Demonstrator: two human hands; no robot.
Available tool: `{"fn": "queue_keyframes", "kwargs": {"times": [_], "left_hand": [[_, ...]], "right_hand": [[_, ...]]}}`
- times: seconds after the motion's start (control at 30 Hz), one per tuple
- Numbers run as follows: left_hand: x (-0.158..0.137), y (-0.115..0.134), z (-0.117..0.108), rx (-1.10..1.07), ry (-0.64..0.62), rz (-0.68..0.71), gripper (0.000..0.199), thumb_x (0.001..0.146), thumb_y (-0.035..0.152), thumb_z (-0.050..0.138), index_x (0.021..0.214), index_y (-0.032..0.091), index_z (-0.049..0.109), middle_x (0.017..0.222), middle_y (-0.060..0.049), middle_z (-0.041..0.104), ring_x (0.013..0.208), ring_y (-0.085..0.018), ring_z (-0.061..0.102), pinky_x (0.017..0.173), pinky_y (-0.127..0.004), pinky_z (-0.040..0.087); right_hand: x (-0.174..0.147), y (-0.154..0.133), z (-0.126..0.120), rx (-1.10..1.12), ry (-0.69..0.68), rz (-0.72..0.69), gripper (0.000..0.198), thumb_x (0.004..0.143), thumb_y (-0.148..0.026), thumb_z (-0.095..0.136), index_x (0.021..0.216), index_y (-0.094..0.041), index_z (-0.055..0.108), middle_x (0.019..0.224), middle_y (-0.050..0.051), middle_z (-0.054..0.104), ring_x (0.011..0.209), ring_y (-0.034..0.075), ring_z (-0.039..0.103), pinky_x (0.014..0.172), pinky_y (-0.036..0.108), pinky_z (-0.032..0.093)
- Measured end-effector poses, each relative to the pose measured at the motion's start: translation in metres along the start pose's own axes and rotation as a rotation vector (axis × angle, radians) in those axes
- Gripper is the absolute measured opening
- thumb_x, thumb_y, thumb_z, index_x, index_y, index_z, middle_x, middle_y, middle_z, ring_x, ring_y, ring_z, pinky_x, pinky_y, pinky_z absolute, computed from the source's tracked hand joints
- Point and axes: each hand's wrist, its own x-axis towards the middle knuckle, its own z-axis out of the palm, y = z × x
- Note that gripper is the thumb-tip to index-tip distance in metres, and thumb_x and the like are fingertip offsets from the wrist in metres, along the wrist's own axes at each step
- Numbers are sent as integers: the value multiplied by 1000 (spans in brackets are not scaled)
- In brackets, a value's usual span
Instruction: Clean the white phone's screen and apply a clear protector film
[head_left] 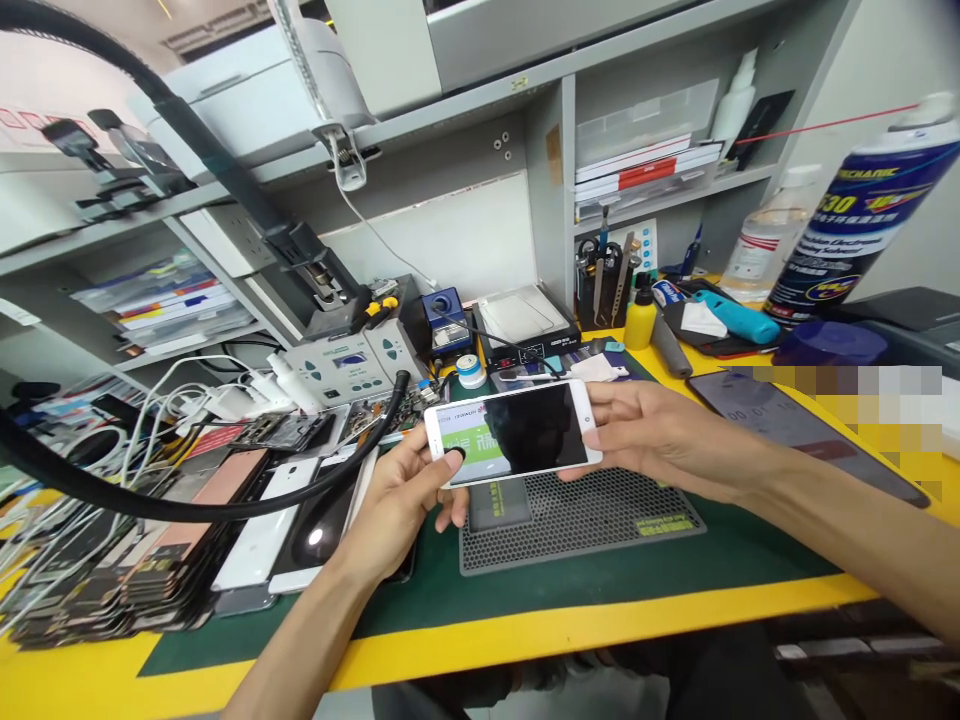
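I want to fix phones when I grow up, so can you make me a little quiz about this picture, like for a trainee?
1. How many hands are holding the white phone?
2. True or false: in the picture, the yellow bottle is left of the big spray can.
3. What lies on the green mat, below the phone in the picture?
A) a red towel
B) a wooden tray
C) a grey pad full of little holes

Key:
1. Two: the left hand and the right hand, one at each end.
2. True.
3. C.
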Motion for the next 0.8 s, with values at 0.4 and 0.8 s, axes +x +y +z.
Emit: {"fn": "queue_keyframes", "kwargs": {"times": [0.4,0.8], "left_hand": [[0,1,0,-3,-5,13,46,91,39,72,132,23,57,105,-6,73,50,-8,60,42,-21,36],[-1,1,-1,-6,-12,17,40,95,37,68,130,21,57,105,-7,72,51,-7,60,43,-21,36]], "right_hand": [[1,-1,1,-11,33,19,47,87,-12,74,134,-18,67,127,14,72,119,33,68,97,52,63],[1,1,0,8,10,-3,46,87,-11,75,132,-16,68,129,14,70,114,29,70,95,48,63]]}}
